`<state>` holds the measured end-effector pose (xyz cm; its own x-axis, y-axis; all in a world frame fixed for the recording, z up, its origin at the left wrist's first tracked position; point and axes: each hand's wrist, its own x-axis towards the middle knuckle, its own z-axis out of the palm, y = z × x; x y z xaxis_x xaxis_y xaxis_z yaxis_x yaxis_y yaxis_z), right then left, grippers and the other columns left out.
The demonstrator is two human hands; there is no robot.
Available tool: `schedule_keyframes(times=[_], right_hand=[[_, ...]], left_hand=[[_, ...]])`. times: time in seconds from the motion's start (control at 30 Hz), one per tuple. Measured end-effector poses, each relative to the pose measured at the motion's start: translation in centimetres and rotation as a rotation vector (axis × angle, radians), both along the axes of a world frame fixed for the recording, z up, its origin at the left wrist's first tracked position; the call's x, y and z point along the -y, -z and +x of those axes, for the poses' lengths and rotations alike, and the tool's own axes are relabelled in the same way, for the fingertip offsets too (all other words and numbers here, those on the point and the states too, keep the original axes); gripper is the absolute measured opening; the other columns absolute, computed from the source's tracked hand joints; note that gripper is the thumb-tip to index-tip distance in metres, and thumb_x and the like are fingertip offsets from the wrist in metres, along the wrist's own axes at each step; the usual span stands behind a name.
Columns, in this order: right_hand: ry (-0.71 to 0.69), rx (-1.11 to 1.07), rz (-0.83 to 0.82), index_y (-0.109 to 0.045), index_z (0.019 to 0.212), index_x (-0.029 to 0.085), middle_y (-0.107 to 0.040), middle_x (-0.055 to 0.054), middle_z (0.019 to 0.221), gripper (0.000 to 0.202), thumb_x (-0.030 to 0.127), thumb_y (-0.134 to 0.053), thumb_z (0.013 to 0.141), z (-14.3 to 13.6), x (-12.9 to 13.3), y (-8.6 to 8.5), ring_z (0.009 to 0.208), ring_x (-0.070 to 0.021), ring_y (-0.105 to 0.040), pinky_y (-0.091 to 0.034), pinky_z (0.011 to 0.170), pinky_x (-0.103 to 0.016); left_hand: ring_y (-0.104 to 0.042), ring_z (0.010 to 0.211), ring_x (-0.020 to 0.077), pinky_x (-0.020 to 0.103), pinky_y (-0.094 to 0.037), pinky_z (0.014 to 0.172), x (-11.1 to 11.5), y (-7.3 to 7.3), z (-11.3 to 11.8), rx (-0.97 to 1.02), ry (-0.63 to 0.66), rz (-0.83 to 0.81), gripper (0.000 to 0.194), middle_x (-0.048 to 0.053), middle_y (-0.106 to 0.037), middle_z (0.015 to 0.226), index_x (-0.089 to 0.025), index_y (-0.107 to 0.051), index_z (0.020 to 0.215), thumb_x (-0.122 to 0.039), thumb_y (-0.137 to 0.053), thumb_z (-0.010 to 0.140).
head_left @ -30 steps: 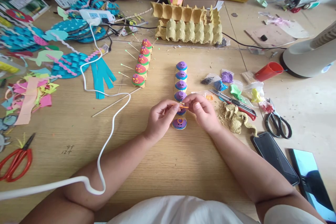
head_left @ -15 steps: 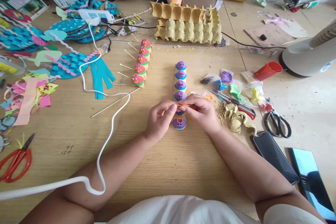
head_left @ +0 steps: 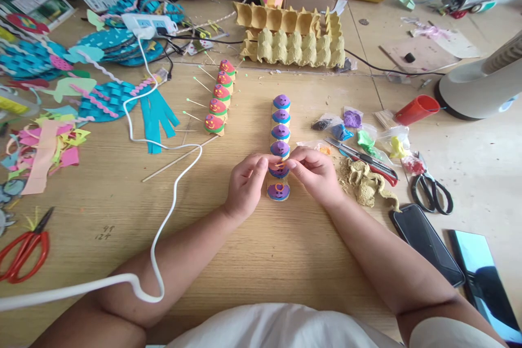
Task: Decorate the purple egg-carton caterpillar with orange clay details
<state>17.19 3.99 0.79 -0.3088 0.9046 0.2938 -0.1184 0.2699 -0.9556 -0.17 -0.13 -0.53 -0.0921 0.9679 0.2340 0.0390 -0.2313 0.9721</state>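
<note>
My left hand (head_left: 246, 184) and my right hand (head_left: 316, 175) meet above the near part of an egg-carton strip whose cups are covered in purple and blue clay. Between the fingertips is a thin, bent orange clay strand (head_left: 279, 165), partly hidden. My right thumb and index finger are closed on one side of it; the left fingers are closed at the other. Directly below sits a purple clay cup (head_left: 279, 172), partly covered by the hands. The nearest purple cup (head_left: 278, 192) carries an orange loop above its small face. Farther back, another purple cup (head_left: 281, 101) has a face without orange.
A red-and-green clay egg-carton strip (head_left: 218, 107) with pins stands left. Bagged clay (head_left: 367, 141), a utility knife (head_left: 373, 163), black-handled scissors (head_left: 431, 190) and phones (head_left: 426, 242) lie right. A white cable (head_left: 175, 196) crosses the left side. Egg cartons (head_left: 299, 46) stand behind.
The orange strand was straighter and level; now it is bent between the fingertips. My left thumb has drawn back slightly left, and the right fingers have shifted a little.
</note>
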Motion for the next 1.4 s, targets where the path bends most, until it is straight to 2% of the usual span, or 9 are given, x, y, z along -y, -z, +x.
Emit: schedule_keyframes(times=[0.13, 0.33, 0.6, 0.77, 0.87, 1.03, 1.1, 1.23, 1.4], right_hand=[[-0.002, 0.023, 0.052, -0.071, 0.072, 0.019, -0.068, 0.0, 0.069, 0.027, 0.036, -0.074, 0.094, 0.04, -0.09, -0.06, 0.064, -0.0108, -0.059, -0.048, 0.063, -0.026], [-0.013, 0.084, 0.083, -0.072, 0.07, 0.019, -0.068, -0.001, 0.069, 0.035, 0.044, -0.071, 0.095, 0.11, -0.15, -0.27, 0.065, -0.0122, -0.06, -0.049, 0.065, -0.028], [-0.076, 0.124, 0.072, -0.075, 0.072, 0.018, -0.068, -0.003, 0.07, 0.039, 0.048, -0.069, 0.096, 0.11, -0.14, -0.57, 0.065, -0.0123, -0.06, -0.05, 0.064, -0.028], [-0.094, 0.139, 0.052, -0.073, 0.07, 0.019, -0.069, -0.003, 0.071, 0.045, 0.054, -0.066, 0.097, 0.16, -0.11, -0.73, 0.065, -0.0129, -0.061, -0.051, 0.067, -0.029], [-0.123, 0.132, 0.026, -0.071, 0.069, 0.018, -0.067, -0.003, 0.071, 0.054, 0.061, -0.057, 0.099, 0.27, 0.01, -0.59, 0.066, -0.0129, -0.06, -0.052, 0.068, -0.029], [-0.124, 0.128, -0.098, -0.074, 0.08, 0.018, -0.066, -0.004, 0.075, 0.067, 0.071, -0.04, 0.101, 0.43, 0.21, -0.1, 0.071, -0.0146, -0.059, -0.05, 0.067, -0.029], [-0.128, 0.107, -0.114, -0.074, 0.083, 0.018, -0.065, -0.003, 0.075, 0.063, 0.071, -0.046, 0.099, 0.33, 0.24, -0.01, 0.071, -0.0143, -0.059, -0.051, 0.067, -0.029], [-0.162, 0.088, -0.154, -0.072, 0.092, 0.019, -0.066, -0.002, 0.08, 0.043, 0.062, -0.073, 0.088, -0.15, 0.29, -0.02, 0.07, -0.013, -0.058, -0.05, 0.064, -0.026], [-0.138, 0.153, -0.092, -0.069, 0.082, 0.017, -0.063, -0.001, 0.073, 0.041, 0.057, -0.067, 0.094, -0.23, 0.24, -0.18, 0.066, -0.0116, -0.054, -0.047, 0.061, -0.024]], left_hand=[[-0.072, 0.095, 0.0198, 0.032, -0.056, 0.089, 0.03, 0.17, -0.09, 0.022, 0.044, 0.034, 0.035, 0.007, -0.079, 0.102, -0.022, -0.081, 0.105, -0.049, -0.058, 0.101], [-0.072, 0.097, 0.0229, 0.037, -0.057, 0.09, 0.1, 0.45, -0.45, 0.021, 0.144, 0.037, 0.031, 0.01, -0.077, 0.106, -0.023, -0.078, 0.114, -0.045, -0.073, 0.093], [-0.069, 0.089, 0.0172, 0.03, -0.054, 0.08, 0.07, 0.2, -0.25, -0.018, 0.063, 0.109, 0.016, 0.005, -0.076, 0.098, -0.024, -0.079, 0.107, -0.033, -0.073, 0.095], [-0.068, 0.086, 0.0162, 0.029, -0.053, 0.079, -0.04, 0.06, -0.2, -0.043, 0.055, 0.15, 0.012, 0.004, -0.076, 0.092, -0.023, -0.079, 0.101, -0.03, -0.069, 0.097], [-0.068, 0.086, 0.0158, 0.029, -0.052, 0.08, -0.06, -0.01, -0.15, -0.052, 0.034, 0.153, 0.011, 0.003, -0.075, 0.091, -0.023, -0.078, 0.098, -0.029, -0.07, 0.097], [-0.066, 0.083, 0.0152, 0.029, -0.052, 0.077, -0.1, -0.1, -0.03, -0.041, -0.004, 0.143, 0.013, 0.002, -0.074, 0.087, -0.022, -0.077, 0.094, -0.032, -0.07, 0.097], [-0.064, 0.081, 0.015, 0.028, -0.051, 0.075, -0.14, -0.05, -0.01, -0.044, -0.024, 0.122, 0.015, 0.003, -0.073, 0.085, -0.022, -0.077, 0.092, -0.034, -0.07, 0.097], [-0.064, 0.083, 0.0147, 0.027, -0.051, 0.076, -0.22, 0.13, 0.01, -0.018, -0.044, 0.1, 0.014, 0.003, -0.072, 0.087, -0.022, -0.076, 0.092, -0.034, -0.07, 0.097], [-0.066, 0.084, 0.0136, 0.026, -0.052, 0.078, -0.24, 0.21, 0.06, 0.006, -0.049, 0.098, 0.013, 0.002, -0.073, 0.089, -0.021, -0.075, 0.093, -0.033, -0.07, 0.097]])
